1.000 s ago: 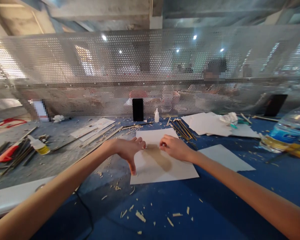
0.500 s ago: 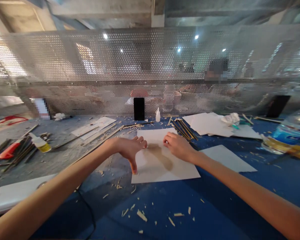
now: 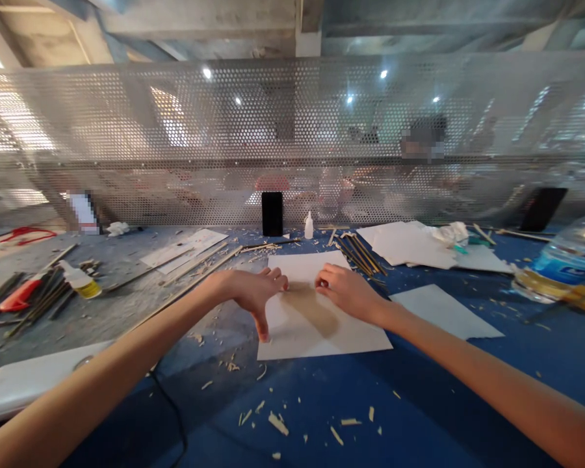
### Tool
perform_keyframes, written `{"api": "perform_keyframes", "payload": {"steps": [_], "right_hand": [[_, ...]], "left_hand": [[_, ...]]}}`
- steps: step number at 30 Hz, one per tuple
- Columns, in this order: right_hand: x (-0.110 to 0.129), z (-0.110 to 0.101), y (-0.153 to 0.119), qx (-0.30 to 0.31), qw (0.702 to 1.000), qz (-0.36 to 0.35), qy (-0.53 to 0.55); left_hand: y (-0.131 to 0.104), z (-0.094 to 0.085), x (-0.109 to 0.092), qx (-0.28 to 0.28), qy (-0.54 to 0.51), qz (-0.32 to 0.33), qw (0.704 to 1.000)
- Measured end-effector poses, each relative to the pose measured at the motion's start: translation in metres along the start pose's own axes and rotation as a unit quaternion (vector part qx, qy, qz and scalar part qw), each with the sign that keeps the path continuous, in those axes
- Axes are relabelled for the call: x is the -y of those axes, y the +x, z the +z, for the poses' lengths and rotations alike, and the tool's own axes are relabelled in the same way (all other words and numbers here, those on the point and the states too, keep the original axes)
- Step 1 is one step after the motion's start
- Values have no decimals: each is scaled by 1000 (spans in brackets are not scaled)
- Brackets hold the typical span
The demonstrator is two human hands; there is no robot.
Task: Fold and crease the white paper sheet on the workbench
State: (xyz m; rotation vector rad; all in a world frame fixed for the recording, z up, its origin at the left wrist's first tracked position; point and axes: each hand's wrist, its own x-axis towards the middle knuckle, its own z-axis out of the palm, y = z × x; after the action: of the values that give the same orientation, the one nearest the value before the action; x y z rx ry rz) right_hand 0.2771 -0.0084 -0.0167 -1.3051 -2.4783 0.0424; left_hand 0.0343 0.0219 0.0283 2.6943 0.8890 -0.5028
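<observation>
Inside of your right hand (image 3: pixel 346 290) hidden; plastic bottle (image 3: pixel 558 266) cut by right edge; person (image 3: pixel 425 135), apparently, blurred behind perforated screen (image 3: pixel 253 143).

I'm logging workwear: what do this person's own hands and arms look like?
The left hand and right hand are ungloved. The left forearm and right forearm are slim and sleeveless, with nothing visible around either wrist. Small finger details are unclear.

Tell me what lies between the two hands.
In the head view, part of the white sheet lies between the left hand and right hand, with a brownish shaded patch across it.
</observation>
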Motion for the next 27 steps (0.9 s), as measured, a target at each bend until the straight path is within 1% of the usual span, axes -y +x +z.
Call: {"api": "perform_keyframes", "payload": {"steps": [3, 7, 11, 13, 18, 22, 25, 27], "right_hand": [[-13, -4, 4, -17, 999, 30, 31], [-24, -6, 7, -30, 998, 33, 41], [-27, -11, 9, -95, 993, 40, 52], [-28, -14, 10, -105, 992, 43, 55], [-34, -12, 11, -92, 992, 49, 74], [-38, -9, 11, -47, 996, 66, 49], [-41, -9, 11, -8, 998, 47, 48], [-43, -11, 11, 5, 999, 28, 44]], "left_hand": [[1, 1, 2, 7, 3, -6, 1000], [1, 0, 0, 10, 6, -9, 1000], [0, 0, -1, 7, 10, -7, 1000], [0, 1, 0, 4, 12, -4, 1000], [1, 3, 2, 3, 5, -4, 1000], [1, 2, 2, 4, -1, -3, 1000], [1, 2, 1, 3, -2, -3, 1000], [1, 2, 1, 4, -1, -7, 1000]]}}
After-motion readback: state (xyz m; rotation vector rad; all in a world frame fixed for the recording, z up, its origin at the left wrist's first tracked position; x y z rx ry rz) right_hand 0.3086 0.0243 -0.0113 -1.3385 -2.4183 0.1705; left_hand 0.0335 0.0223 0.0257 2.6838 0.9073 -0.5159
